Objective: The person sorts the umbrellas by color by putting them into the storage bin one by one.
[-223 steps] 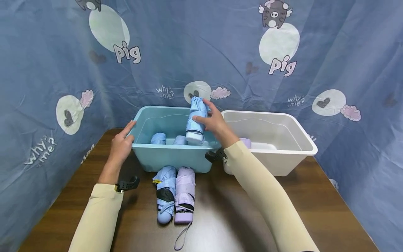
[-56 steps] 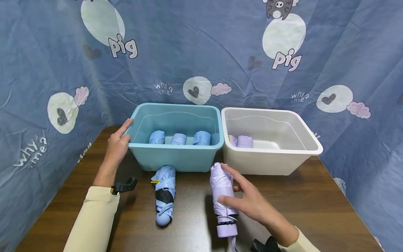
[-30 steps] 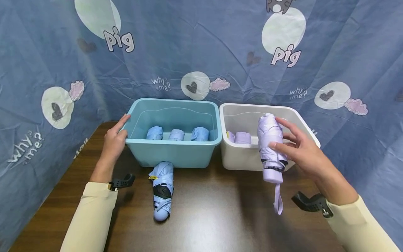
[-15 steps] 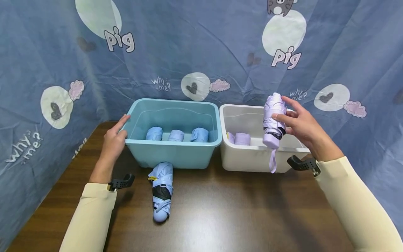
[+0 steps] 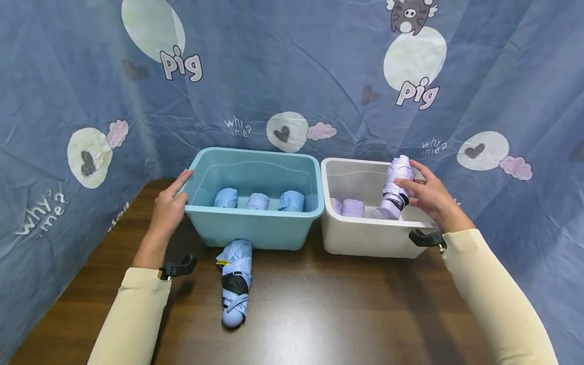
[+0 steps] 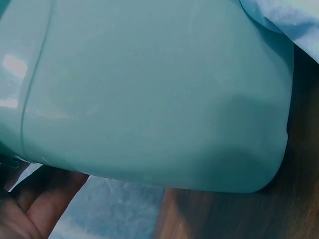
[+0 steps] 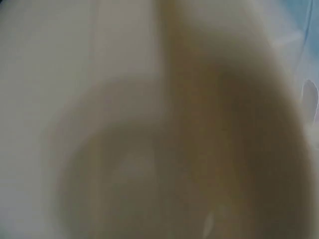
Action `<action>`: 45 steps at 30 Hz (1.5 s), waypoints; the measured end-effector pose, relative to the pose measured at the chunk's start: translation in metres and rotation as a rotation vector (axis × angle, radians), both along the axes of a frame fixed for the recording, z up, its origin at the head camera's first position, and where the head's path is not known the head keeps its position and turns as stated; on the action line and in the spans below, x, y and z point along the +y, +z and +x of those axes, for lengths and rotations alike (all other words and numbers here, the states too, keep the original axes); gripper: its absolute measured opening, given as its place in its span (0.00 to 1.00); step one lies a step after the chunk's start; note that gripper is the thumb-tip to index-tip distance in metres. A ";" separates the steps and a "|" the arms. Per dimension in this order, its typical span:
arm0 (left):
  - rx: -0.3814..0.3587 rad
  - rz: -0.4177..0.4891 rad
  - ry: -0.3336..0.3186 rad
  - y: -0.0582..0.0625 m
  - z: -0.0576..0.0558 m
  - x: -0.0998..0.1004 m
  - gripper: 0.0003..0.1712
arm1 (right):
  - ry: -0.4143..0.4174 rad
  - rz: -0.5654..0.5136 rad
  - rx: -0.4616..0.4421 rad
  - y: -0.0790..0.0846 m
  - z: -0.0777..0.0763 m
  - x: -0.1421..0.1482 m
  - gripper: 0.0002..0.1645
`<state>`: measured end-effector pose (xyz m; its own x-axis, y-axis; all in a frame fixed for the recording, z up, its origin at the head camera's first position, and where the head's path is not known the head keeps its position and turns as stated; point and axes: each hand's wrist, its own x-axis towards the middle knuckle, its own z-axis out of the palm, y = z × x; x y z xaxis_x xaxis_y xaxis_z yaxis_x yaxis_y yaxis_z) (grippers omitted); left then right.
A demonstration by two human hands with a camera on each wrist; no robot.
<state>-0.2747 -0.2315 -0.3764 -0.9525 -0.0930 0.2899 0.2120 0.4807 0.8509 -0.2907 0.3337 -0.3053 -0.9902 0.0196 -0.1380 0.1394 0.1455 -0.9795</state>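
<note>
My right hand (image 5: 431, 198) grips a folded lavender umbrella (image 5: 396, 183), thumb on its near side. The umbrella tilts, its handle end low inside the white bin (image 5: 365, 234) and its top above the rim. Two more lavender umbrellas (image 5: 353, 208) lie at that bin's left. My left hand (image 5: 168, 210) rests with straight fingers against the left rim of the teal bin (image 5: 255, 229); some fingers show outside its wall in the left wrist view. Three folded blue umbrellas (image 5: 291, 201) lie in the teal bin. The right wrist view is blurred.
One folded blue umbrella (image 5: 235, 284) with a black band lies on the wooden table (image 5: 310, 314), in front of the teal bin. Both bins stand side by side against a blue patterned cloth (image 5: 292, 66).
The blue umbrella my right hand held earlier now lies in the teal bin. My right hand has lifted the lavender umbrella off the table and lowered it into the white bin. My left hand stays put.
</note>
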 end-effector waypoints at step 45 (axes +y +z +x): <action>-0.014 0.020 0.018 0.000 -0.003 0.001 0.35 | 0.056 0.384 -0.230 -0.025 -0.014 0.002 0.42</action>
<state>-0.2773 -0.2307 -0.3767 -0.9547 -0.1154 0.2744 0.1916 0.4673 0.8631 -0.3042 0.3355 -0.3308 -0.9356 0.0597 -0.3481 0.3290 0.5055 -0.7976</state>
